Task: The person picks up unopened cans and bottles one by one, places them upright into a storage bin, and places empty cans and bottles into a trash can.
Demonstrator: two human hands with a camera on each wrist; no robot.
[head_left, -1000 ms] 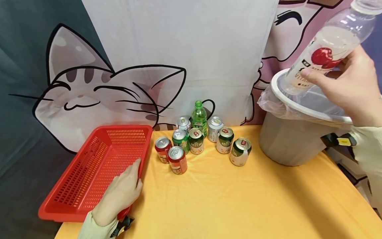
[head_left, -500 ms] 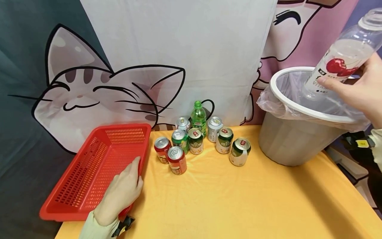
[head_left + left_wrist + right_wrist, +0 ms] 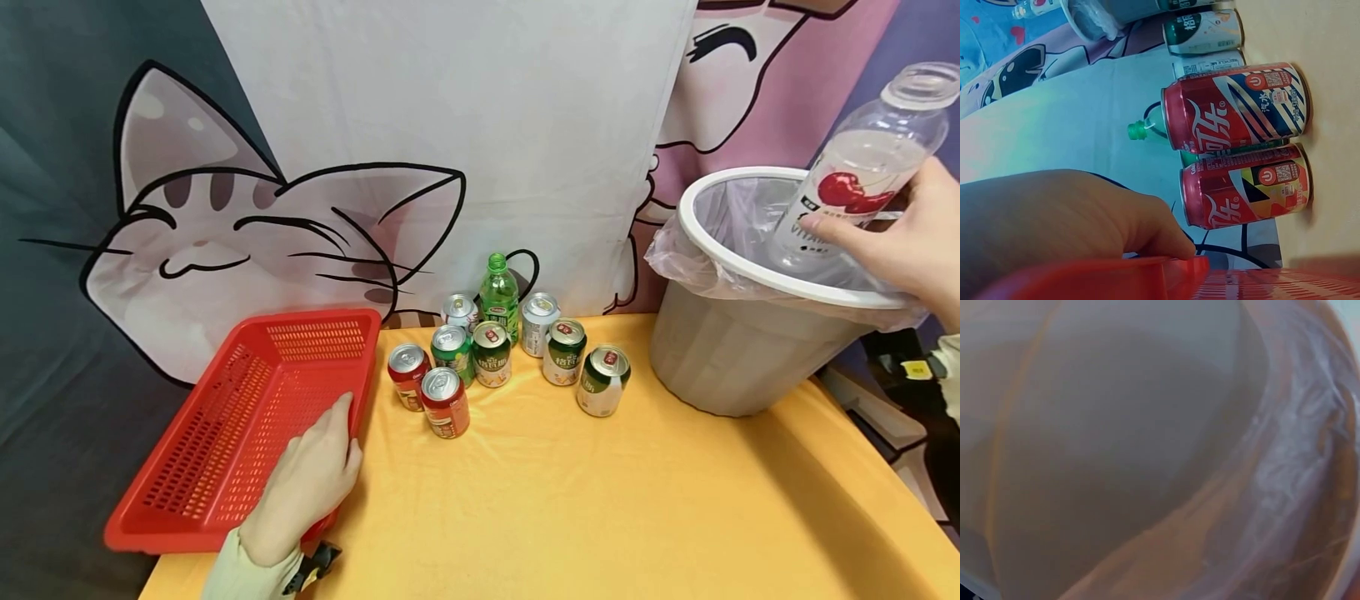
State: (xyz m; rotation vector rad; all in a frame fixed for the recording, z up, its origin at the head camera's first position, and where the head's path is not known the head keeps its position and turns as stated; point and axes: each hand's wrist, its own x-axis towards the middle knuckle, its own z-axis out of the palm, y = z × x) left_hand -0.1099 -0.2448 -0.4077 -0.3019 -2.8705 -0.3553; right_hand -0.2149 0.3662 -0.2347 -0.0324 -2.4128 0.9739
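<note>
My right hand [image 3: 911, 242] holds a clear plastic bottle [image 3: 862, 187] with a cherry label, capless and leaning right. Its lower end dips inside the rim of the grey bin [image 3: 750, 350], which has a clear liner [image 3: 708, 258]. The right wrist view looks into the liner [image 3: 1297, 444]; hand and bottle are not seen there. On the left, my left hand [image 3: 303, 479] grips the near right rim of a red plastic basket [image 3: 168, 537], fingers over the inside and thumb outside. In the left wrist view this hand [image 3: 1116, 212] meets the red rim [image 3: 1116, 275].
Two red cola cans [image 3: 446, 404] stand beside the basket. Behind and right of them are a green can [image 3: 452, 354], a green bottle [image 3: 498, 292], two silver cans [image 3: 540, 325] and several green-and-white cans [image 3: 603, 383]. A yellow cloth [image 3: 570, 508] covers the table.
My right hand has carried the cherry-label bottle rightward, then lowered it further into the bin's opening. My left hand keeps its grip, and the basket's near left corner has shifted slightly right.
</note>
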